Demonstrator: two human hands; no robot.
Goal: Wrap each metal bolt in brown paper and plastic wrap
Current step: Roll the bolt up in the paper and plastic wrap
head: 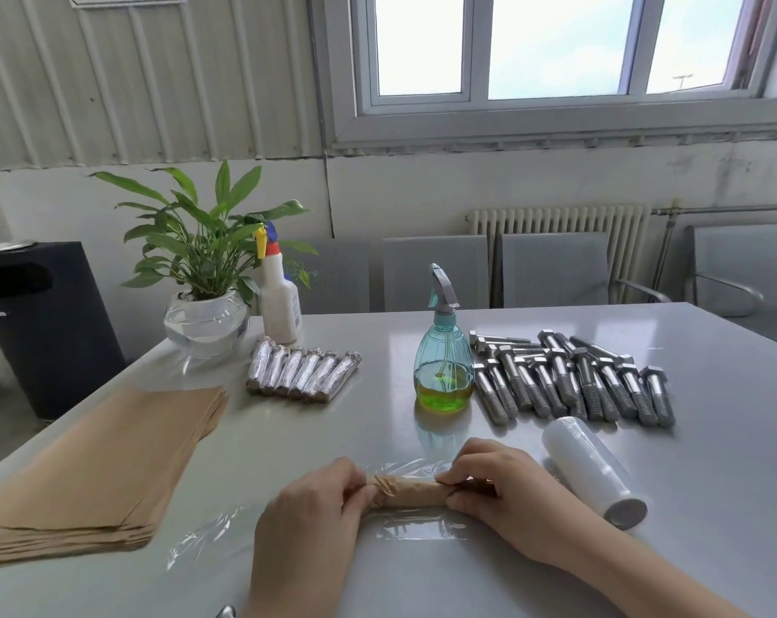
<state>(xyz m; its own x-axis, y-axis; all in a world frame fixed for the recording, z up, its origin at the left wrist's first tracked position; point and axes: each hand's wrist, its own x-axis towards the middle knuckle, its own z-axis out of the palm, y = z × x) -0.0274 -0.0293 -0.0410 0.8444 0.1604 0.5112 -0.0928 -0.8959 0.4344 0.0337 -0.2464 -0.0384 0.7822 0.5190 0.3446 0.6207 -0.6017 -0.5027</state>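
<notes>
Two hands (413,497) around crinkled paper roll (406,492)

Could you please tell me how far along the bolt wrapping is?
Done: a row of wrapped bolts. In hand: both hands, left and right, hold a paper-wrapped bolt on plastic wrap. Left: a pile of bare bolts.

Two bare hands and forearms enter from the lower edge. The left hand (308,506) and right hand (495,486) wear no gloves, rings or watch as far as this wide-angle view shows. Both forearms are uncovered to the frame's edge; no sleeve is visible. Fingernails appear short and unpainted, though detail is soft.
</notes>
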